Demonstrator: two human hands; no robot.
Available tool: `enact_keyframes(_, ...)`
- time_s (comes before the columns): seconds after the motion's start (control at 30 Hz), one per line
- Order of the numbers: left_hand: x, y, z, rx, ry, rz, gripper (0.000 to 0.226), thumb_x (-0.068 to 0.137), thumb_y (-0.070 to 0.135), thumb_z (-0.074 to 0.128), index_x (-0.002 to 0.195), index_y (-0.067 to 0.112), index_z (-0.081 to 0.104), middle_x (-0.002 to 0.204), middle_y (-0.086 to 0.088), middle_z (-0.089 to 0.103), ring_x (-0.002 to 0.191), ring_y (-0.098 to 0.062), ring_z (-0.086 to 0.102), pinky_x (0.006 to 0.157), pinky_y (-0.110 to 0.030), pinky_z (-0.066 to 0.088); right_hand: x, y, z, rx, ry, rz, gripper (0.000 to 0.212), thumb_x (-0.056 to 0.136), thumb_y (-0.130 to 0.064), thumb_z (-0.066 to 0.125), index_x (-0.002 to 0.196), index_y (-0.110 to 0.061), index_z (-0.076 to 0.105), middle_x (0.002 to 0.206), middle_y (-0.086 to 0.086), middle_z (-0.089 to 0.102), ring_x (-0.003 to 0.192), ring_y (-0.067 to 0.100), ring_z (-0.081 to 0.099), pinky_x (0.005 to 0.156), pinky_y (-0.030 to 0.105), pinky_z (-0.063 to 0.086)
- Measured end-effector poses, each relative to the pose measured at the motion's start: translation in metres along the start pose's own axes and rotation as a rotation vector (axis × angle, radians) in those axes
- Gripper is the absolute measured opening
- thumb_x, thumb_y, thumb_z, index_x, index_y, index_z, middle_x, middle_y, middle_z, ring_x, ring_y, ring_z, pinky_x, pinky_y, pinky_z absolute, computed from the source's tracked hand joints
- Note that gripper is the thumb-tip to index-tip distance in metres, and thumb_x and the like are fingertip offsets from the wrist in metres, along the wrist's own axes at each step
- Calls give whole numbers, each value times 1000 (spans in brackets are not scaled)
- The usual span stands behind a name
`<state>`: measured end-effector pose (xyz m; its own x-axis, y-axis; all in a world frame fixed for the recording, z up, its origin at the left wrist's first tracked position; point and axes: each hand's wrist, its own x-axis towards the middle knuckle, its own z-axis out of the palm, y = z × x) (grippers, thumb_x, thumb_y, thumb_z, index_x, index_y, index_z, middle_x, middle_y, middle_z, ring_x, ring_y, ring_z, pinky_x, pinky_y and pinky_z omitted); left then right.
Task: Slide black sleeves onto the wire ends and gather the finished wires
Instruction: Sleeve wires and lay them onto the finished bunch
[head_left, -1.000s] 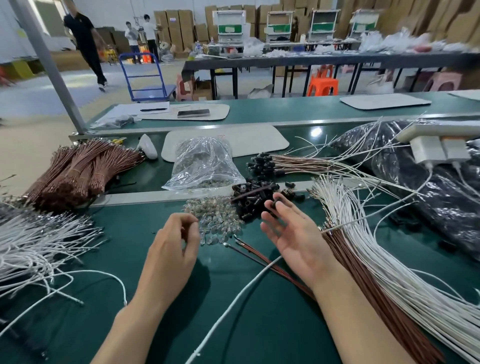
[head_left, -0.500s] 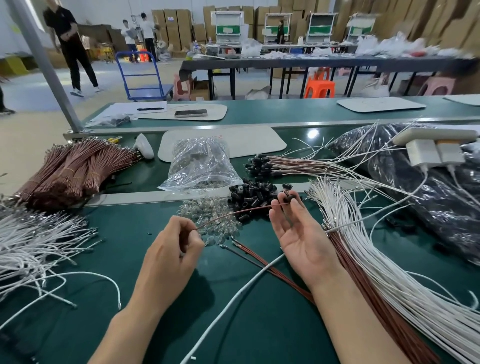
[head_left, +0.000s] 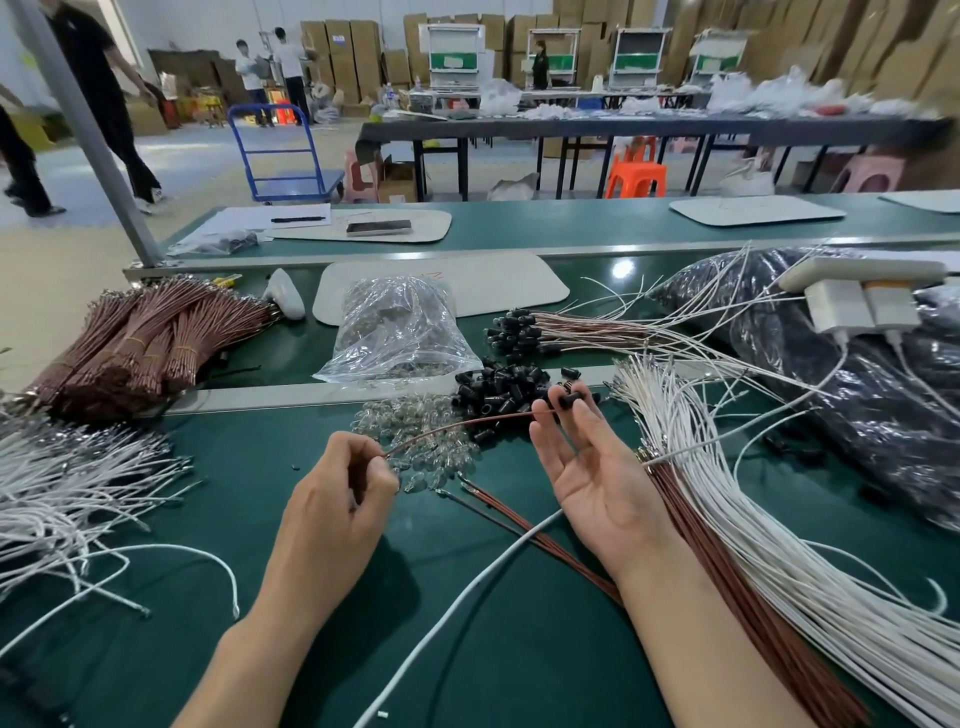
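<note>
- So, starting at the table's (head_left: 519, 675) left edge: the white wires (head_left: 62, 493) and the tied brown bundles (head_left: 140, 343) haven't budged. All the action is mid-table.
- Left hand (head_left: 337, 493): a second ago it sat curled by the bulbs (head_left: 415, 447) with no wire clearly coming out of it. Now thumb and fingertips pinch one end of a brown wire (head_left: 483, 420).
- That wire is the real change. It's up off the table now, arcing over the bulbs from the left hand across to the right fingertips.
- Sleeve pile (head_left: 498, 387), just behind the bulbs: the right hand was reaching into it a second ago and has pulled back out.
- Right hand (head_left: 592, 467): palm up, most fingers straight and spread, with one sleeve (head_left: 569, 400) pinched at the top fingertips. The wire's free end sits right at it. I can't tell if the tip is actually inside yet.
- My read is that picking is done and threading is the step now. It needs the tip lined up with the sleeve.
- Finished wires (head_left: 524, 332) lie past the middle rail, capped ends together, so I guess this one joins them.
- Loose wires (head_left: 701, 467) toward the right edge: loads left.
</note>
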<state>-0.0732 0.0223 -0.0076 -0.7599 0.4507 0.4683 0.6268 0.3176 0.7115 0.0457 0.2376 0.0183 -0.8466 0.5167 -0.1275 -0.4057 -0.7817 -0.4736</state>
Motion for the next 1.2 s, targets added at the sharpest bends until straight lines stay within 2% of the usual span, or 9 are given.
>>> enact_keyframes(0.4,-1,-1,0,8,-12,-16,13,92,50,41,90,39,47,79,11,59,46,-9,39,51,-29,38,-2,0,0,-19,-11,4,28,86,-12,66,114,-15,70,114,8,74,107,26,72,79,33,62)
enact_keyframes(0.93,0,-4,2,15,-17,-52,17,91,51,41,89,36,48,75,9,59,45,-9,40,51,-33,42,-4,1,0,-63,-51,-15,28,87,-13,67,114,-19,70,117,6,74,111,26,70,77,32,62)
enact_keyframes(1.07,0,-4,2,18,-33,-48,15,92,50,41,88,38,48,74,9,58,45,-9,40,51,-30,40,-3,2,0,-97,-56,-15,24,88,-11,67,109,-22,73,118,5,74,110,25,71,77,32,61)
enact_keyframes(1.2,-1,-4,1,-8,-69,-32,17,94,48,40,88,36,48,68,10,55,46,-7,37,48,-20,36,-5,4,2,-118,-59,-2,22,88,-10,67,104,-23,76,119,4,74,109,25,71,77,32,61)
